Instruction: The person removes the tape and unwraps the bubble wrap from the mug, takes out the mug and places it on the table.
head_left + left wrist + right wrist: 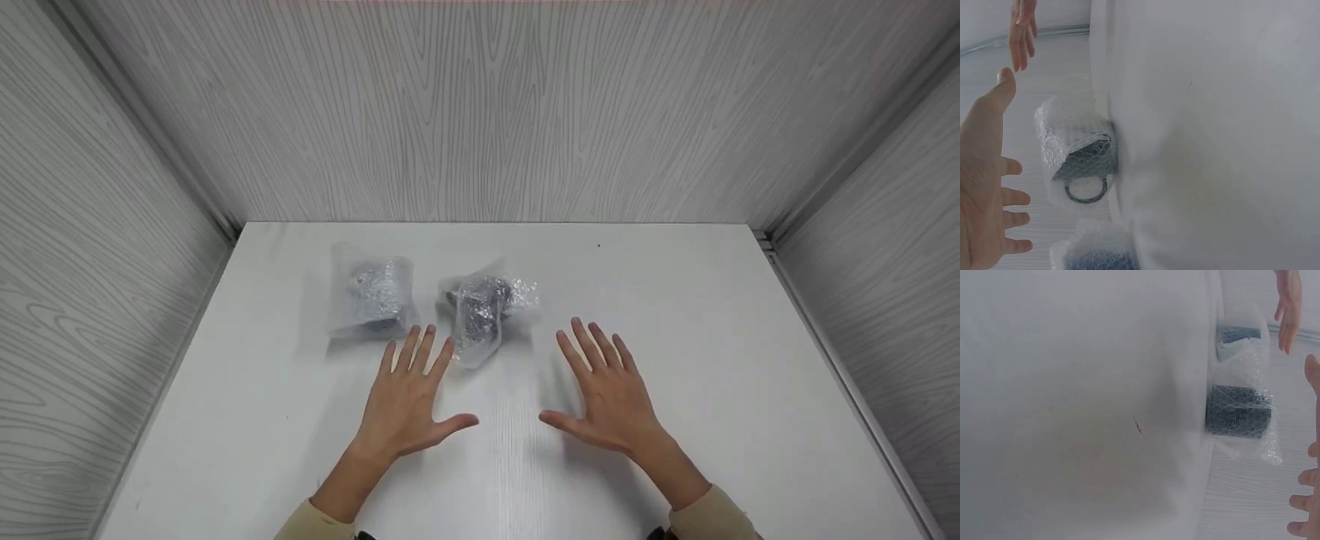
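Two bundles in clear bubble wrap lie on the white table. The right one is a wrapped dark mug (480, 311), its ring-shaped handle showing through the wrap in the left wrist view. Wrapped paler in the head view, the left bundle (375, 292) has something bluish inside (1100, 260); its kind is hidden. My left hand (401, 409) hovers just in front of both bundles, fingers straight and thumb spread toward the middle. Right of the mug, my right hand (615, 401) is held the same way. Neither hand holds anything.
The white table (712, 360) is bounded by a grey wood-grain back panel (480, 112) and by side panels at left (90, 262) and right (885, 225). Beige sleeves (712, 516) cover both forearms at the front.
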The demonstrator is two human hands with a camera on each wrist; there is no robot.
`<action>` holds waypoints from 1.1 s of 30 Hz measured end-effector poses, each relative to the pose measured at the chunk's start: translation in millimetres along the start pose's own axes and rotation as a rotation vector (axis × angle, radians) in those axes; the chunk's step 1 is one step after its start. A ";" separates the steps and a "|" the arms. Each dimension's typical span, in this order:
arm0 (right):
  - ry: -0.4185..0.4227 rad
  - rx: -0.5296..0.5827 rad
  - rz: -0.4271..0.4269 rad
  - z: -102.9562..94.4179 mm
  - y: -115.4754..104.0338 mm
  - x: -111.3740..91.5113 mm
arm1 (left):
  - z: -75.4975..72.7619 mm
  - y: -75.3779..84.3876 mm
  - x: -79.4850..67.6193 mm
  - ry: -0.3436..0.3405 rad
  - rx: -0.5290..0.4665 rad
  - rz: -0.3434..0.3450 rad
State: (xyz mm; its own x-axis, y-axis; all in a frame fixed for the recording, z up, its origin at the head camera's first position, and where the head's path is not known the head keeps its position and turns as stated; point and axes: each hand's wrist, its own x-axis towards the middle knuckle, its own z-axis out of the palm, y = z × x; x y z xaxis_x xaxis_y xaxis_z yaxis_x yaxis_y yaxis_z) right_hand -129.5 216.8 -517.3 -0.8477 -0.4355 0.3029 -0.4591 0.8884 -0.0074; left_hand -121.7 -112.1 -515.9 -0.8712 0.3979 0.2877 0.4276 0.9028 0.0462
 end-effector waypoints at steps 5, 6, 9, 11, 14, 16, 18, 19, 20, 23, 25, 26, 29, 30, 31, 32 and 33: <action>-0.008 0.020 -0.007 8.0 -0.9 9.5 | 5.1 -5.2 5.6 -0.005 0.024 0.006; -0.008 0.025 -0.010 9.8 -0.9 11.4 | 6.5 -6.7 7.0 -0.007 0.031 0.010; -0.014 0.041 -0.012 14.7 -1.4 17.4 | 9.6 -10.6 11.5 -0.022 0.052 0.020; -0.022 0.047 -0.012 17.2 -1.5 21.6 | 11.5 -12.4 15.4 -0.028 0.065 0.026; -0.038 0.046 -0.007 20.3 -0.9 28.0 | 14.2 -13.8 22.0 -0.030 0.081 0.032; -0.048 0.045 -0.003 21.6 -0.3 32.1 | 16.8 -14.5 26.6 -0.031 0.090 0.036; -0.050 0.041 -0.002 22.2 -0.3 36.4 | 18.8 -15.1 30.5 -0.032 0.092 0.040; -0.049 0.038 -0.003 22.4 -0.5 38.7 | 20.1 -15.6 32.4 -0.031 0.089 0.041; -0.045 0.034 -0.005 22.7 -0.7 41.1 | 21.0 -16.1 34.2 -0.026 0.086 0.044; -0.029 0.023 -0.019 23.8 -1.7 48.5 | 23.7 -18.3 39.4 -0.011 0.080 0.049; -0.022 0.016 -0.031 25.0 -2.5 53.7 | 25.4 -20.3 42.7 -0.001 0.079 0.052; -0.019 0.015 -0.038 25.8 -2.8 56.4 | 26.0 -21.2 44.3 0.003 0.079 0.054; -0.005 0.007 -0.053 28.0 -3.6 64.5 | 27.3 -23.7 50.3 -0.001 0.072 0.051; 0.002 0.004 -0.057 28.8 -3.7 67.1 | 27.0 -24.2 52.2 -0.003 0.066 0.049; 0.009 0.001 -0.060 29.8 -3.8 69.8 | 27.1 -24.6 54.3 -0.010 0.061 0.045; 0.015 -0.003 -0.064 30.7 -3.9 72.1 | 26.9 -25.0 56.1 -0.019 0.059 0.043; 0.020 -0.009 -0.068 31.6 -4.0 74.5 | 26.7 -25.4 58.0 -0.030 0.057 0.039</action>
State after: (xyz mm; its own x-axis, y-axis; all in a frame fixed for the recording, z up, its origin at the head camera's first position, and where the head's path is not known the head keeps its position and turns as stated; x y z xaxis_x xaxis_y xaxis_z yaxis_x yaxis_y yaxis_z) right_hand -199.2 176.2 -524.8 -0.8089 -0.4924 0.3212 -0.5134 0.8579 0.0222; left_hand -189.5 -107.5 -526.0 -0.8613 0.4371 0.2590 0.4478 0.8939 -0.0193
